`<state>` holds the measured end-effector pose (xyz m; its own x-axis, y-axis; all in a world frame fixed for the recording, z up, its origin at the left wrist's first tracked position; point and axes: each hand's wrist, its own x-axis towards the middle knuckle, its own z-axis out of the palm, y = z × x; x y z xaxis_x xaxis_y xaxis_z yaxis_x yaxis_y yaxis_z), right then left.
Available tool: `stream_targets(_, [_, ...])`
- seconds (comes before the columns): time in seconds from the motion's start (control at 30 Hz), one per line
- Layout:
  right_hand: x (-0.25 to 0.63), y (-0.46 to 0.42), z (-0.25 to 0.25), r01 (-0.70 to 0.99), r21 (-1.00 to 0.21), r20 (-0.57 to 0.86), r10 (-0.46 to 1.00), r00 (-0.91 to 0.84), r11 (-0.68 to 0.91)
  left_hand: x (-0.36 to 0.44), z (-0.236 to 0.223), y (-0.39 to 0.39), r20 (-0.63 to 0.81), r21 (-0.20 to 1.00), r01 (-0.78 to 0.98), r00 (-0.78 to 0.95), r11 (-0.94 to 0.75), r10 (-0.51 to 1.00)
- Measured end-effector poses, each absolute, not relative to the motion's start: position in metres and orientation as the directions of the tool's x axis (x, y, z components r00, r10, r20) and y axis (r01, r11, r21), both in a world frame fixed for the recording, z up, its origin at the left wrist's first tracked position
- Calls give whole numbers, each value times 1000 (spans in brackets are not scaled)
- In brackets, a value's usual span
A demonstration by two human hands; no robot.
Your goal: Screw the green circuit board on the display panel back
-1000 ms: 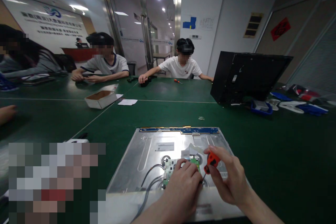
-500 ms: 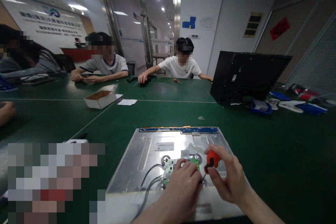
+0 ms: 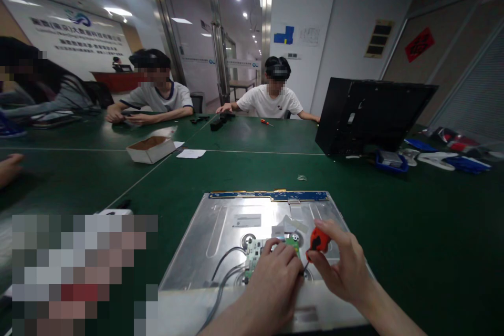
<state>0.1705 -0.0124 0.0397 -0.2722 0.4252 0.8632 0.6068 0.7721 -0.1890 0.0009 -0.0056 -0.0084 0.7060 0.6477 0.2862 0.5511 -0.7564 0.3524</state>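
Right hand point(image 3: 348, 262) is clamping on the orange-and-black handle of a screwdriver point(image 3: 319, 240), thumb and fingers pinching from opposite sides. Screwdriver is tilting steeply: handle end is sitting up at the right hand's fingertips, shaft is pointing down and left, toward the left hand point(image 3: 277, 273). Long axis is running upper right to lower left; tip contact not clear, tip is ending just beside the left hand's right edge. Left hand is lying palm down over a green circuit board point(image 3: 258, 249), fingers close together and bending; can't tell if they are gripping anything underneath. Board's long axis: can't tell, hand is covering much of it. Board is resting on a silvery metal panel point(image 3: 224, 210) under both hands. Gray cables point(image 3: 225, 278) are curving from the board, left of the left hand. A blue strip board point(image 3: 252, 195) is lying along the panel's far edge, beyond both hands, long axis running left to right. Panel is lying on the green worktop point(image 3: 252, 170). A white box point(image 3: 151, 151) is sitting well beyond and left of the left hand.
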Motion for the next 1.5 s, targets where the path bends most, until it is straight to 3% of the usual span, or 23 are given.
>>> stream_targets(0.17, [171,-14,40,588,-261,830,489,-269,766,1,-7,-7,307,365,545,695,-755,650])
stream_targets(0.5, [170,-13,37,652,-172,882,411,-233,739,1,-7,-9,281,406,547,688,-732,669])
stream_targets(0.77, [173,-15,37,610,-268,827,503,-251,746,2,-6,-8,301,402,542,683,-738,665])
stream_targets(1.07, [170,-13,36,631,-177,894,391,-217,756,1,-8,-8,291,370,550,697,-749,655])
stream_targets(1.33, [173,-16,36,582,-241,841,467,-274,776,1,-7,-7,283,367,553,700,-748,656])
stream_targets(1.5, [172,-16,35,615,-204,858,442,-263,761,0,0,-9,264,389,546,706,-742,657])
